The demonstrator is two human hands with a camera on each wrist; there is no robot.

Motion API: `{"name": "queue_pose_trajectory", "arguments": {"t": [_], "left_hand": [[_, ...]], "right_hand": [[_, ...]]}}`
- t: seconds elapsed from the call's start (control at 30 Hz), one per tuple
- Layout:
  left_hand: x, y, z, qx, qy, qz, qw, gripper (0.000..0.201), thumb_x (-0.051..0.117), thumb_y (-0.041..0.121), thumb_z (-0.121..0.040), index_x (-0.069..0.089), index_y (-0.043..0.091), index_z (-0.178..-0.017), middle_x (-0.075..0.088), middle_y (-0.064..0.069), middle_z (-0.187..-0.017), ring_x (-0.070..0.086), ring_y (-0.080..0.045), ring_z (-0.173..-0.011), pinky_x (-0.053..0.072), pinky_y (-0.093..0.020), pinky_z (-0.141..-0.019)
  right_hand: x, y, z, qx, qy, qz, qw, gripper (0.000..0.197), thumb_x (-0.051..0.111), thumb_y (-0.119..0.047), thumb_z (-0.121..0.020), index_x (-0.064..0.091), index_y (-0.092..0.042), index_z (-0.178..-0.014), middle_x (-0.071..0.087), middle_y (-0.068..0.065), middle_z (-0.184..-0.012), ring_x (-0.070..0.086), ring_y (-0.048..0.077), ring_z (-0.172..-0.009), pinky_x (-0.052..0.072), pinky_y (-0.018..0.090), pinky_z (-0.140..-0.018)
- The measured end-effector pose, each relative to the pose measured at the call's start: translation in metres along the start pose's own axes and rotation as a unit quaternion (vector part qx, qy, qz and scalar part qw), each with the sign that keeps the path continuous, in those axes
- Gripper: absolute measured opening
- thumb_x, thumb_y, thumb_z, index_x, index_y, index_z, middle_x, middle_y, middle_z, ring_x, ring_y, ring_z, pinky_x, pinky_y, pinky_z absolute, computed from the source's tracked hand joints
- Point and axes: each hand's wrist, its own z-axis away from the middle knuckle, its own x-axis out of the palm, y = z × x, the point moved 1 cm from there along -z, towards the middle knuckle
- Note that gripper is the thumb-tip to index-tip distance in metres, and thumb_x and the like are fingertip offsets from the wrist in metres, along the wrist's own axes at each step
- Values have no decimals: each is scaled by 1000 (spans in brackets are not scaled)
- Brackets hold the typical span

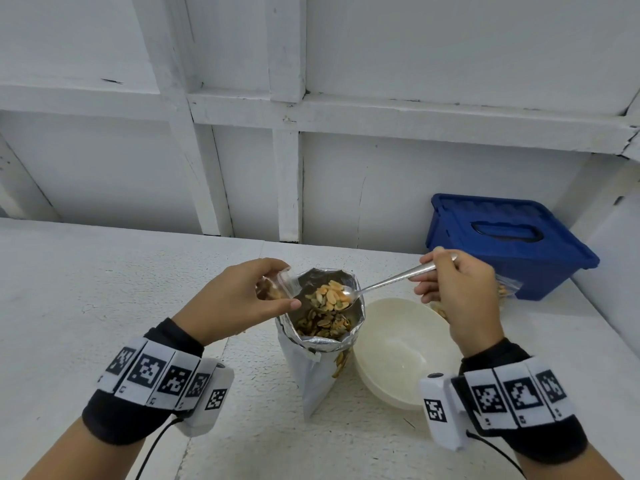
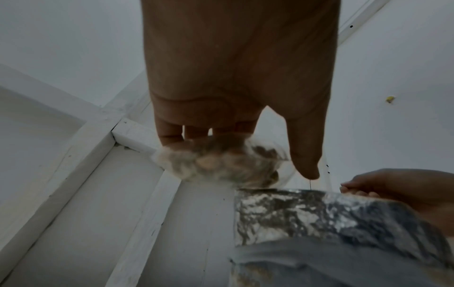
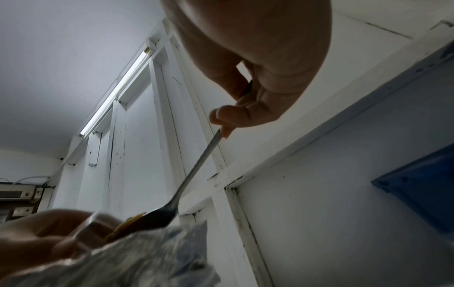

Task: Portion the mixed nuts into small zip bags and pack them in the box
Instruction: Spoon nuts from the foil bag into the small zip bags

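A foil pouch of mixed nuts (image 1: 320,344) stands open on the white table, its silver lining (image 2: 307,211) showing. My left hand (image 1: 242,299) holds a small clear zip bag (image 1: 280,284) with some nuts in it (image 2: 216,165) at the pouch's left rim. My right hand (image 1: 453,289) grips the handle of a metal spoon (image 1: 384,282). The spoon bowl (image 3: 157,217), heaped with nuts (image 1: 329,296), hovers over the pouch mouth close to the zip bag's opening. A blue lidded box (image 1: 509,240) sits at the back right.
An empty cream bowl (image 1: 405,348) stands just right of the pouch, under my right wrist. A filled zip bag (image 1: 504,289) lies against the blue box's front. White panelled wall (image 1: 311,168) runs behind the table. A stray nut crumb (image 2: 390,99) lies on the table.
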Motion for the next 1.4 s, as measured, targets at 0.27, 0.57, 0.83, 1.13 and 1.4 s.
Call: {"name": "queue_pose_trajectory", "arguments": {"t": [0.27,0.57,0.83,1.13,1.4], "left_hand": [[3,13,1,31,-13,1,999,78,58,71,-58,54,26,-121,55,19,-99,52,8,-89,43,-7,-68],[15,11,-7,4,32,106,994,66,57,71,-52,53,34,-107,63,12,-96,63,-11,-81,55,-34,-68],[15,3,-6,-12,68,184,981,49,62,65,-54,54,42,-97,67,14,-89,61,3,-83,45,-8,-66],[1,1,-7,-9,114,197,974,46,71,59,-67,58,31,-102,68,12,-93,64,1,-84,51,-12,-70],[-3,21,-17,11,193,211,958,35,63,43,-73,62,19,-99,66,15,-87,62,7,-78,47,-7,-66]], "right_hand": [[1,-32,-8,-58,-6,-1,998,27,42,-13,-96,59,-9,-76,63,4,-55,55,8,-42,45,18,-42],[32,-72,12,-318,-27,103,942,21,44,-22,-96,60,-14,-85,59,-3,-59,61,7,-51,52,29,-47],[27,-84,18,-445,14,95,890,28,43,-19,-95,64,-4,-84,59,2,-53,61,12,-50,46,36,-42],[9,-39,12,-236,-74,136,959,14,45,-21,-94,57,-14,-90,62,-4,-66,63,0,-58,50,12,-52],[27,-3,23,-159,-189,289,925,13,58,-28,-90,56,-20,-79,61,-8,-73,58,7,-71,44,11,-63]]}}
